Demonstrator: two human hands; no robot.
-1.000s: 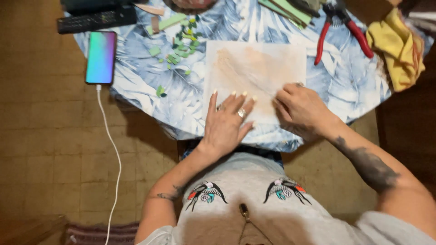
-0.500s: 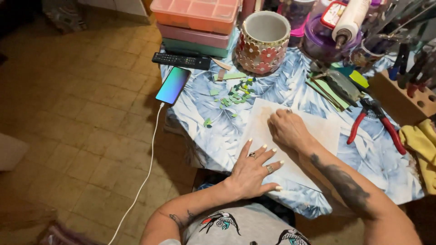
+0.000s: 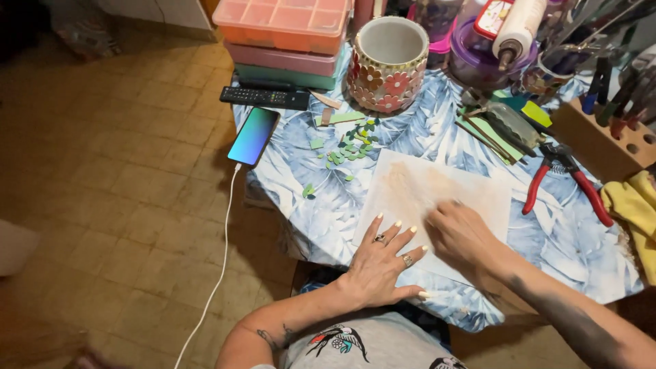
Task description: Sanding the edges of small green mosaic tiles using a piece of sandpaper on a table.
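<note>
A pale square tile (image 3: 417, 191) with a tan smear lies on the blue leaf-print tablecloth (image 3: 321, 205). My left hand (image 3: 379, 263) rests flat on the tile's near left corner, fingers spread, rings showing. My right hand (image 3: 461, 236) presses on the tile's near middle with fingers curled; whether anything is under them is hidden. Small green mosaic pieces (image 3: 352, 147) are scattered beyond the tile.
A lit phone (image 3: 253, 135) on a white cable sits at the table's left edge, a remote (image 3: 263, 98) behind it. Stacked plastic boxes (image 3: 287, 34), a flowered pot (image 3: 387, 63), red-handled pliers (image 3: 564, 181), a yellow cloth (image 3: 632, 205) and a wooden tool block (image 3: 605, 140) crowd the back and right.
The view has tilted up and swung, bringing the pot, boxes and tools into sight. Both hands stay on the tile; the right hand has shifted slightly across it.
</note>
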